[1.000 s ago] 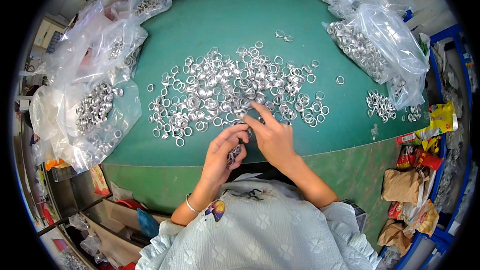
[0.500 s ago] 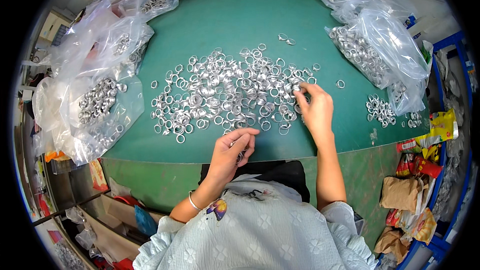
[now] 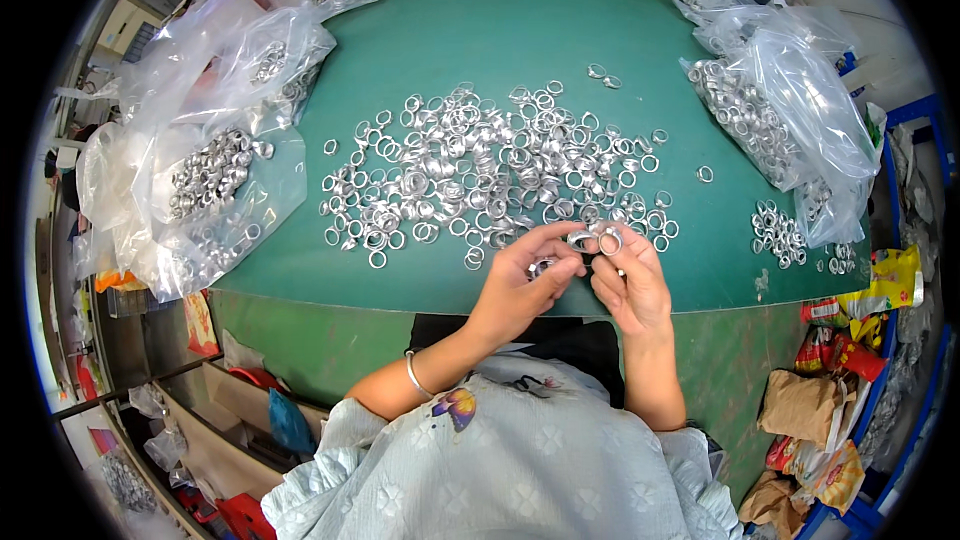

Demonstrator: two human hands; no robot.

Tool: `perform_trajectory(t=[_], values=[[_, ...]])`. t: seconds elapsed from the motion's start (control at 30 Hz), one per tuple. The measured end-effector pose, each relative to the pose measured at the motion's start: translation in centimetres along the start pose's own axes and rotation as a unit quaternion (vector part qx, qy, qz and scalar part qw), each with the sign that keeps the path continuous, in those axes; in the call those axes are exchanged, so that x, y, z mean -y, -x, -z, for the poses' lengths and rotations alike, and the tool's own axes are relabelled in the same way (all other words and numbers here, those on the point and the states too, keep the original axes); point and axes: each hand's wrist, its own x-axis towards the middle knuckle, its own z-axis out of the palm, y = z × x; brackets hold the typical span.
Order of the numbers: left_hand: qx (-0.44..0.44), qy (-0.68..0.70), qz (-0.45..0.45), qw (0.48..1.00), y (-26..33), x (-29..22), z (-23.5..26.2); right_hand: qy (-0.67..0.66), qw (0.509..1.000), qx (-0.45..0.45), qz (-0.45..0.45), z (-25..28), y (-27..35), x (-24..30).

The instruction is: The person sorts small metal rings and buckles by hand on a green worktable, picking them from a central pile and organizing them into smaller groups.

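- Left hand [image 3: 520, 285] and right hand [image 3: 630, 280] meet at the near edge of the green table [image 3: 520, 30], fingers pinched on metal rings [image 3: 598, 238].
- Loose ring pile [image 3: 480, 170] just beyond.
- Clear ring-filled bags [image 3: 200, 180] left, more [image 3: 780, 110] right.
- Colourful snack packets [image 3: 850, 325] far right.

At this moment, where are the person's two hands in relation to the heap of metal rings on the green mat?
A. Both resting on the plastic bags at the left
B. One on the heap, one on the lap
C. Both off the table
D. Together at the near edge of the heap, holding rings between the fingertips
D: the left hand and right hand meet at the near edge of the ring heap, pinching rings between them over the green mat.
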Motion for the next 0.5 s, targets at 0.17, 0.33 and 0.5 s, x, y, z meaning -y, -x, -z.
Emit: perform_trajectory(t=[0.17, 0.33, 0.5], values=[[-0.060, -0.110, -0.076, 0.989, 0.4, -0.3, -0.2, 0.143, 0.980, -0.007, 0.140, -0.8, 0.6, -1.6], [-0.078, -0.195, -0.176, 0.962, 0.4, -0.2, 0.1, 0.371, 0.866, -0.063, 0.328, -1.8, 0.8, -2.4], [-0.061, -0.237, -0.215, 0.946, 0.8, -0.3, 0.1, 0.486, 0.723, -0.073, 0.485, -1.3, 0.2, -3.1]])
